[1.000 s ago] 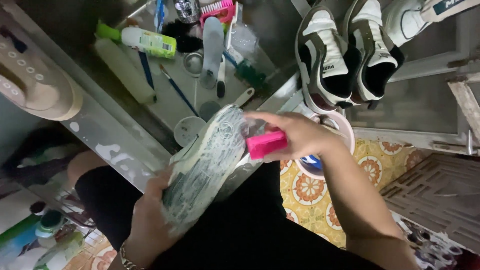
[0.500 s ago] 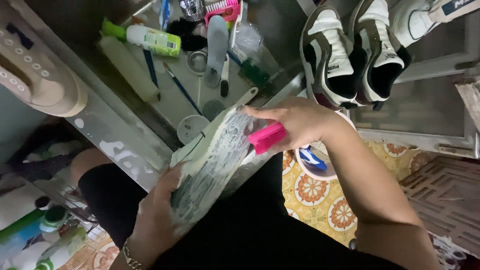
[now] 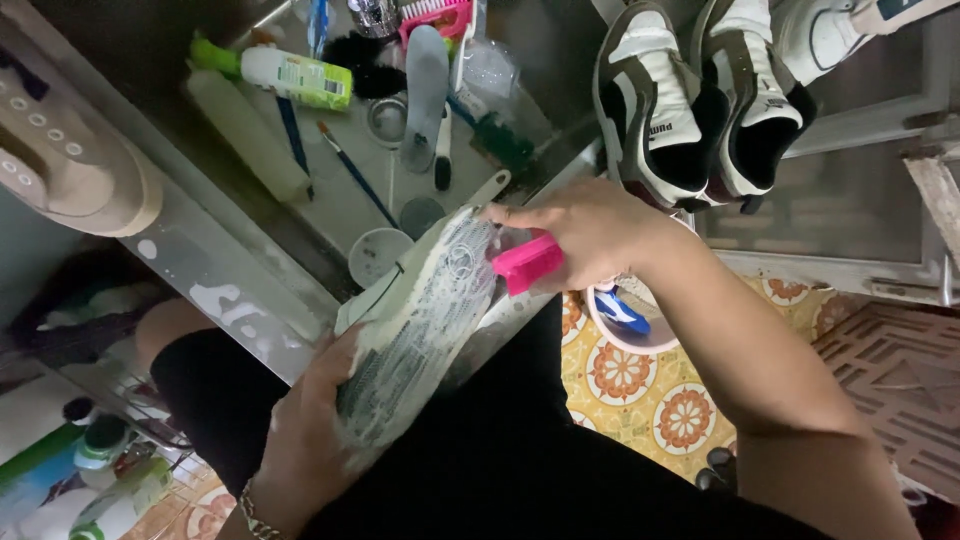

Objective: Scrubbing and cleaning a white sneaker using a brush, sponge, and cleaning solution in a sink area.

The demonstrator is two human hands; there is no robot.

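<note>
My left hand (image 3: 300,440) grips the heel end of a pale sneaker (image 3: 415,330) held sole-up over my lap, the patterned sole wet and foamy. My right hand (image 3: 590,230) is closed around a pink brush (image 3: 527,264), pressed against the toe end of the sole. The brush's bristles are hidden against the shoe.
A glass tabletop (image 3: 340,190) ahead carries a green-capped bottle (image 3: 285,75), a white bottle (image 3: 245,135), paintbrushes, an insole (image 3: 425,95), a small round lid (image 3: 380,255) and a second pink brush (image 3: 435,15). A brown-and-white shoe pair (image 3: 700,100) stands right. A beige shoe (image 3: 60,165) lies left. A pink bowl (image 3: 625,320) sits on the patterned floor.
The sneaker and both hands have stayed together. The pink brush has shifted slightly along the toe end of the sole, and the view has drifted a little.
</note>
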